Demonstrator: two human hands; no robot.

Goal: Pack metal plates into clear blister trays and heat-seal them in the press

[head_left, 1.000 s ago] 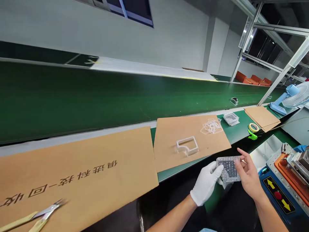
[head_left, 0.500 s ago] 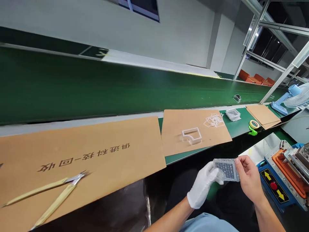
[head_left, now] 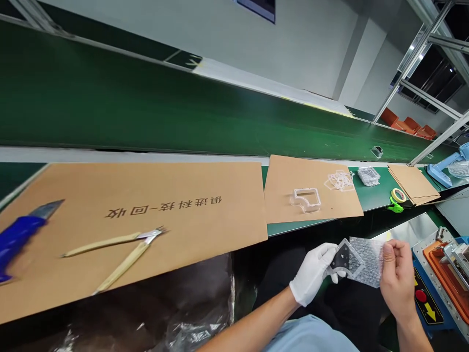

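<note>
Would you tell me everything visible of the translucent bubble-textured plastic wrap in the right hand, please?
The translucent, greyish, bubble-textured plastic wrap looks thin and roughly rectangular. It is held tilted in the air, its right edge gripped by the bare right hand. Its left part overlaps the clear-rimmed plastic piece in the white-gloved left hand; which lies in front is unclear.

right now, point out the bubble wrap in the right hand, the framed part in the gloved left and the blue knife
Bubble wrap (head_left: 368, 266), head view, middle of its textured face
Framed part (head_left: 342, 257), head view, dark inner area
Blue knife (head_left: 22, 235), head view, on the handle
</note>
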